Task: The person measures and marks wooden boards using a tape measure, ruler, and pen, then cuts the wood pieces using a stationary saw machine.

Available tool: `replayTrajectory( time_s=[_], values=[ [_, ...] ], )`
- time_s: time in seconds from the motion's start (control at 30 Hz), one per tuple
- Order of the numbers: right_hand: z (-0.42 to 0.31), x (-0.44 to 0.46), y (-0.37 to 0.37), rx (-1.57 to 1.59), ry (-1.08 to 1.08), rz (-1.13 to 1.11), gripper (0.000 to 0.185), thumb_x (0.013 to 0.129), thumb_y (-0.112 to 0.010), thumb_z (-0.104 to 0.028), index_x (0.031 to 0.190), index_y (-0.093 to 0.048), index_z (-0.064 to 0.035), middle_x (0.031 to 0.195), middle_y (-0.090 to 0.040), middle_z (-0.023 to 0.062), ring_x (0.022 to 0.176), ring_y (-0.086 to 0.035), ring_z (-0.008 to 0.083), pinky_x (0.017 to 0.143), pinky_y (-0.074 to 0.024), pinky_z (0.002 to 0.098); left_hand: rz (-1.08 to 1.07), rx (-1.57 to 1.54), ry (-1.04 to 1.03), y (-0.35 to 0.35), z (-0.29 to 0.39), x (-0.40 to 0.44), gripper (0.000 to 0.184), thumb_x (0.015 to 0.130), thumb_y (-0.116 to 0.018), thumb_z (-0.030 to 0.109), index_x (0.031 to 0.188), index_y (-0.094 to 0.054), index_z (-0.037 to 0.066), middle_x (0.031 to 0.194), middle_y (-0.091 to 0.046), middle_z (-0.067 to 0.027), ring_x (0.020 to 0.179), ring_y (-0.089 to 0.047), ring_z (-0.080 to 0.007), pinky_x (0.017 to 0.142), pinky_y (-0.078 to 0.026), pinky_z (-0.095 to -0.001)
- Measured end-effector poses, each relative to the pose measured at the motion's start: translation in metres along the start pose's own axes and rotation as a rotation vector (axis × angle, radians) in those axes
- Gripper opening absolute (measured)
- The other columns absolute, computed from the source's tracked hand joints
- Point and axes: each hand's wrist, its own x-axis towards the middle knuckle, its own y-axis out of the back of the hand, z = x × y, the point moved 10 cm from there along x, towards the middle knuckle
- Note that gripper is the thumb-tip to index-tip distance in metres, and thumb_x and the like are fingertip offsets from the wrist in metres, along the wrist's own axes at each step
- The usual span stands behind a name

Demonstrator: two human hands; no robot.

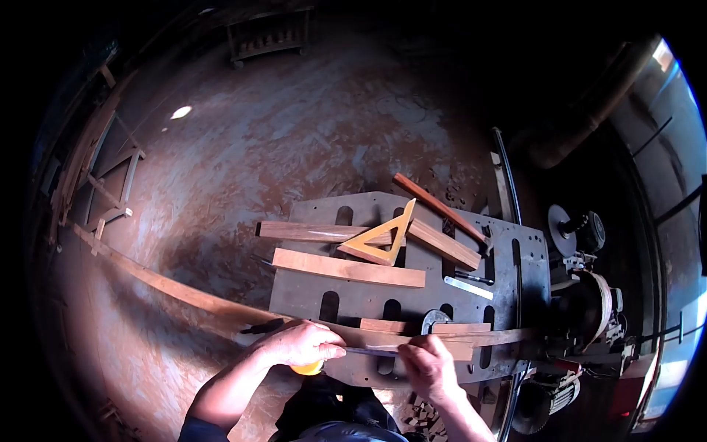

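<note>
The left hand [305, 345] pinches one end of a thin strip [374, 353] between thumb and curled fingers (something yellow [307, 367] shows just beneath); the right hand [428, 366], nearly a fist, closes on the other. The strip runs beside the long board [184, 292], over the bench [353, 300].

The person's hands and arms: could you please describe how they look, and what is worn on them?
The left hand and right hand are ungloved. Both forearms are bare too, with no watch visible. A dark bluish sleeve shows on the left arm.
</note>
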Motion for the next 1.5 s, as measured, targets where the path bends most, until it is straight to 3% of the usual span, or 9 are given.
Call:
replayTrajectory(
  time_s=[0.13, 0.23, 0.33, 0.67, 0.8, 0.9, 0.97, 1.23, 1.5],
  values=[
    [-0.015, 0.024, -0.032, -0.053, 0.072, -0.129, 0.052, 0.081, -0.078, -0.013, 0.128, -0.059, -0.0042, 0.132, -0.059, 0.0194, 0.119, -0.058, 0.0382, 0.102, -0.0498, 0.0469, 0.267, -0.176, 0.302, 0.052, -0.041, 0.012, 0.060, 0.096, -0.068, 0.047, 0.140, -0.056, 0.007, 0.094, -0.073, -0.0143, 0.079, -0.071, -0.0184, 0.072, -0.056, -0.0330],
    [0.019, 0.011, -0.037, -0.229, -0.066, -0.216, 0.062, 0.077, -0.082, -0.024, 0.131, -0.059, -0.0024, 0.134, -0.057, 0.0197, 0.124, -0.054, 0.0387, 0.107, -0.0454, 0.0485, 0.591, -0.033, 0.376, 0.096, -0.101, 0.016, 0.041, 0.095, -0.070, 0.042, 0.102, -0.068, 0.002, 0.088, -0.073, -0.0162, 0.078, -0.073, -0.0294, 0.069, -0.056, -0.0427],
    [0.039, -0.002, -0.044, -0.307, -0.106, -0.270, 0.067, 0.075, -0.083, -0.026, 0.133, -0.057, -0.0026, 0.134, -0.057, 0.0179, 0.126, -0.052, 0.0373, 0.110, -0.0405, 0.0498, 0.494, 0.666, 0.016, 0.089, -0.082, 0.029, 0.028, 0.089, -0.075, 0.034, 0.089, -0.068, 0.006, 0.083, -0.070, -0.0137, 0.078, -0.070, -0.0334, 0.067, -0.055, -0.0428],
    [0.044, -0.013, -0.026, -0.451, -0.057, -0.257, 0.044, 0.080, -0.075, -0.026, 0.118, -0.060, -0.0086, 0.103, -0.064, 0.0082, 0.102, -0.063, 0.0289, 0.106, -0.0425, 0.0487, 0.525, 0.949, -0.550, 0.089, 0.013, 0.053, 0.026, 0.077, -0.080, 0.026, 0.097, -0.070, 0.012, 0.094, -0.064, -0.0030, 0.091, -0.062, -0.0232, 0.085, -0.048, -0.0385],
    [0.051, -0.046, 0.023, -0.371, -0.321, -0.179, 0.059, 0.076, -0.082, -0.036, 0.121, -0.062, -0.0041, 0.109, -0.067, 0.0135, 0.106, -0.063, 0.0333, 0.106, -0.0430, 0.0487, 0.596, 0.806, -0.699, 0.112, 0.074, 0.152, 0.024, 0.081, -0.076, 0.016, 0.103, -0.069, 0.008, 0.096, -0.066, -0.0061, 0.093, -0.063, -0.0249, 0.081, -0.051, -0.0394],
    [0.074, -0.102, 0.037, -0.051, -0.824, -0.215, 0.034, 0.082, -0.079, -0.011, 0.112, -0.067, -0.0007, 0.104, -0.069, 0.0211, 0.100, -0.068, 0.0365, 0.089, -0.0544, 0.0422, 0.555, 0.762, -0.735, 0.101, 0.103, 0.264, 0.026, 0.083, -0.073, 0.010, 0.108, -0.067, 0.005, 0.100, -0.066, -0.0092, 0.097, -0.064, -0.0271, 0.083, -0.052, -0.0395],
    [0.033, -0.150, 0.069, -0.304, -0.612, 0.381, 0.046, 0.080, -0.081, -0.011, 0.119, -0.061, -0.0021, 0.096, -0.067, 0.0179, 0.092, -0.067, 0.0380, 0.082, -0.0534, 0.0455, 0.472, 0.800, -0.704, 0.081, 0.111, 0.334, 0.022, 0.085, -0.069, 0.009, 0.106, -0.066, 0.005, 0.101, -0.065, -0.0106, 0.101, -0.064, -0.0287, 0.087, -0.052, -0.0420],
    [0.013, -0.314, 0.021, 0.081, -1.203, 0.695, 0.045, 0.084, -0.078, -0.012, 0.123, -0.058, -0.0019, 0.083, -0.054, 0.0035, 0.067, -0.046, 0.0128, 0.060, -0.0428, 0.0309, 0.059, 1.136, -0.396, 0.017, 0.078, 0.462, 0.019, 0.085, -0.061, 0.009, 0.101, -0.069, 0.002, 0.104, -0.063, -0.0153, 0.109, -0.060, -0.0316, 0.094, -0.052, -0.0459],
    [0.022, -0.367, -0.014, 0.293, -1.276, 0.868, 0.059, 0.089, -0.075, -0.015, 0.140, -0.049, 0.0000, 0.127, -0.061, 0.0158, 0.115, -0.058, 0.0251, 0.097, -0.0485, 0.0381, 0.422, 0.956, -0.680, 0.060, 0.183, 0.391, 0.026, 0.080, -0.066, 0.008, 0.102, -0.057, -0.001, 0.095, -0.066, -0.0227, 0.085, -0.069, -0.0400, 0.075, -0.060, -0.0471]
  ],
)
